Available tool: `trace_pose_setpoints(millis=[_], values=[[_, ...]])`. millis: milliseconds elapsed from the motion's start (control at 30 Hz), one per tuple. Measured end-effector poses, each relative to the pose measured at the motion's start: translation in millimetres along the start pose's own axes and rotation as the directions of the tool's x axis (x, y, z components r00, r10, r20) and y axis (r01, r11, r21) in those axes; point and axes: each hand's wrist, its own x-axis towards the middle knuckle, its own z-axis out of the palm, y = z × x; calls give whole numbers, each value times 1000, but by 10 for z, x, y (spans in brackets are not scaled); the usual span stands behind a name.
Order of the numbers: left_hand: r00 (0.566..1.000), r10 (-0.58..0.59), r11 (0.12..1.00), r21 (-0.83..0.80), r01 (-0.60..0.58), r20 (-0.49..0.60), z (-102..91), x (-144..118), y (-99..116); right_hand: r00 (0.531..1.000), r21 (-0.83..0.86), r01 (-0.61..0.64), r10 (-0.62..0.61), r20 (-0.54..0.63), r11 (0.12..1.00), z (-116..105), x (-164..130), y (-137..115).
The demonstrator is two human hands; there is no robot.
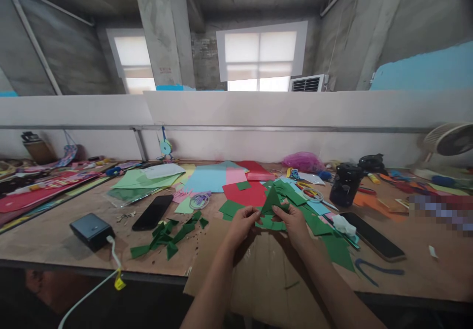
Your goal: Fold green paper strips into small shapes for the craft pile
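Note:
My left hand (242, 223) and my right hand (293, 223) meet over the middle of the workbench. Together they pinch a folded dark green paper piece (271, 200) whose triangular point stands up between the fingertips. Under my hands lies a brown cardboard sheet (258, 270) that hangs over the table's front edge. More green paper pieces (295, 196) lie just behind and to the right of my hands. A heap of green offcuts (168, 235) sits to the left.
Coloured paper sheets (218, 176) cover the back. A black phone (152, 212) and a black power bank (91, 229) with a white cable lie left. Another phone (373, 243), scissors (312, 191), a black jar (345, 183), a fan (449, 142) are right.

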Motion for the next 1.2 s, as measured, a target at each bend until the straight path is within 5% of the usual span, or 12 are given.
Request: trace_pose_setpoints(millis=[600,767,1200], values=[[1000,11,1000,13,-11,-6,7,63,-104,1000,-56,16,-14,26,998,-9,4,38],[999,22,999,28,-23,30,23,50,-116,991,-114,54,-39,127,992,20,-35,-4],[998,18,999,29,-16,-66,20,56,-70,983,-176,60,-27,181,982,-28,-13,37]])
